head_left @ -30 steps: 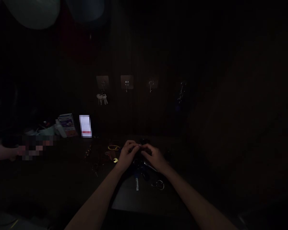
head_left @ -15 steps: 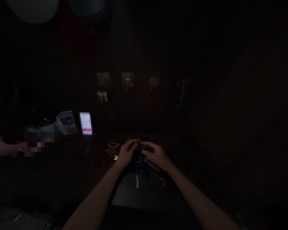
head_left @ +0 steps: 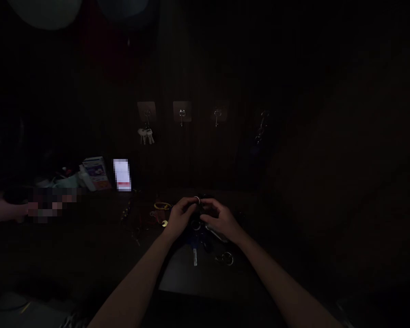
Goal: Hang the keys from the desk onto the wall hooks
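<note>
The scene is very dark. My left hand (head_left: pixel 179 217) pinches a small shiny key ring (head_left: pixel 197 199) at its fingertips. My right hand (head_left: pixel 222 219) faces it, curled, its index fingertip close to the ring; what lies between its finger and thumb is too dark to make out. Below the hands lie another metal ring (head_left: pixel 196 225) and a key (head_left: pixel 195 256) with a pale blade and dark blue head. A pale, elongated item (head_left: pixel 216 232) lies partly under my right hand. Nearer me lies a loose split ring (head_left: pixel 228 258). Left of my left hand are a yellow loop (head_left: pixel 162 206) and a shiny gold-coloured piece (head_left: pixel 164 223).
Wall hooks (head_left: pixel 182 113) run along the back; keys (head_left: pixel 146 135) hang from the leftmost, a chain (head_left: pixel 259 134) from the rightmost. A lit phone-like screen (head_left: pixel 122 175) stands by small boxes (head_left: pixel 97 173). Another person's forearm (head_left: pixel 7 207) reaches in from the left.
The key ring at my left fingertips shows more clearly now, turned slightly upward. Both hands stay almost in place. The whole view has shifted very slightly.
</note>
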Motion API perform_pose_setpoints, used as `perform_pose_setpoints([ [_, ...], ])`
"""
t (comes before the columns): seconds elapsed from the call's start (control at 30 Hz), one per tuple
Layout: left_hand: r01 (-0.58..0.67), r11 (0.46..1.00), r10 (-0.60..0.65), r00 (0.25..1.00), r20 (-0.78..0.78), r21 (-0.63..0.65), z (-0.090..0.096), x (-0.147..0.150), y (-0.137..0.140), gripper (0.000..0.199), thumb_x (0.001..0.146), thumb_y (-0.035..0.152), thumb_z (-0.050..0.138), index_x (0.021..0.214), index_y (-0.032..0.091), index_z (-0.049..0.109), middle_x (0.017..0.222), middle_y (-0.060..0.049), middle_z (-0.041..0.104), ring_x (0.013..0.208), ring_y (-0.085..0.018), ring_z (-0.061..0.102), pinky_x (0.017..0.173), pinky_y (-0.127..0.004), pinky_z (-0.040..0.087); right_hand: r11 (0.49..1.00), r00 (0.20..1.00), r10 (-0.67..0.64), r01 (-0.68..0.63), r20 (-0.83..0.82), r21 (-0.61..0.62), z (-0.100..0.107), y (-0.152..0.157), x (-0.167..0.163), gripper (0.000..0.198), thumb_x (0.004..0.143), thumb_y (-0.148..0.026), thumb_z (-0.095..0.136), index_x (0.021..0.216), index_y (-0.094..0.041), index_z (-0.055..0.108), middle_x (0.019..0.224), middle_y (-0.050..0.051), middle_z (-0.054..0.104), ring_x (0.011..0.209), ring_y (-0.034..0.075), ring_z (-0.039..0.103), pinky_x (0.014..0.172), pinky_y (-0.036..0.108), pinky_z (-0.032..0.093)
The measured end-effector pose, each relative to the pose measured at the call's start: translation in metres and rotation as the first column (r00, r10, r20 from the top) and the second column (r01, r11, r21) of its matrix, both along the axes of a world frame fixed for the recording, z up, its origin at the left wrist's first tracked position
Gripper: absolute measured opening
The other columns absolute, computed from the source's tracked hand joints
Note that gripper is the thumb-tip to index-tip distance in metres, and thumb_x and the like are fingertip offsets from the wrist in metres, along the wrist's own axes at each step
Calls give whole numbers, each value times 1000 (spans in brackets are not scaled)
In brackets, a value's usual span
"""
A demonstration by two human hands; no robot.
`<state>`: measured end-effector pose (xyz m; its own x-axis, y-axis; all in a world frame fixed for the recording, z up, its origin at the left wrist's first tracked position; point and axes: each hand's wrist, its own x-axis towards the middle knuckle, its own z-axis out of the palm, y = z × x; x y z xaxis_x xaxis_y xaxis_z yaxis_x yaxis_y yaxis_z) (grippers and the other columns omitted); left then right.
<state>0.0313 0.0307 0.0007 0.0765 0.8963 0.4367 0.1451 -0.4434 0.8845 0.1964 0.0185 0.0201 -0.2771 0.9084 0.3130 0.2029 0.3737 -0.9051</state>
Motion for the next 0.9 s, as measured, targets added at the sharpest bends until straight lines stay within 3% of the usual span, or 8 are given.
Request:
perform_pose_setpoints([
  [0.2, -23, 999, 22, 999, -35, -26, 5, 0, -4, 20, 79, 29, 57, 95, 21, 66, 102, -5, 66, 100, -17, 59, 91, -32, 42, 999, 999, -25, 23, -48, -31, -4, 1, 0, 20, 76, -28, 58, 95, -21, 60, 89, 2, 68, 86, 17, 64, 81, 32, 48],
  [0.37, -20, 998, 20, 1000, -3, -59, 5, -1, -5, 27, 78, 31, 58, 102, 21, 62, 102, -4, 66, 98, -17, 59, 89, -30, 44, 997, 997, -31, 26, -73, -78, -5, 2, 2, 20, 80, -32, 53, 95, -20, 60, 80, 2, 69, 80, 17, 66, 75, 30, 49],
  [0.63, 30, 996, -26, 999, 42, -90, 3, -2, -4, 32, 78, 36, 57, 104, 19, 61, 102, -6, 67, 96, -19, 61, 86, -31, 46, 997, 995, -42, 36, -90, -70, -4, 1, 1, 26, 79, -36, 53, 97, -20, 62, 84, 3, 70, 80, 18, 66, 74, 31, 49],
  [0.9, 33, 996, -30, 999, 42, -79, 2, -1, -4, 30, 77, 28, 58, 106, 19, 60, 102, -6, 67, 94, -18, 62, 85, -31, 48, 997, 998, -59, 57, -33, -52, -4, 1, 0, 26, 80, -34, 52, 102, -21, 57, 76, 0, 67, 80, 17, 64, 74, 30, 48],
])
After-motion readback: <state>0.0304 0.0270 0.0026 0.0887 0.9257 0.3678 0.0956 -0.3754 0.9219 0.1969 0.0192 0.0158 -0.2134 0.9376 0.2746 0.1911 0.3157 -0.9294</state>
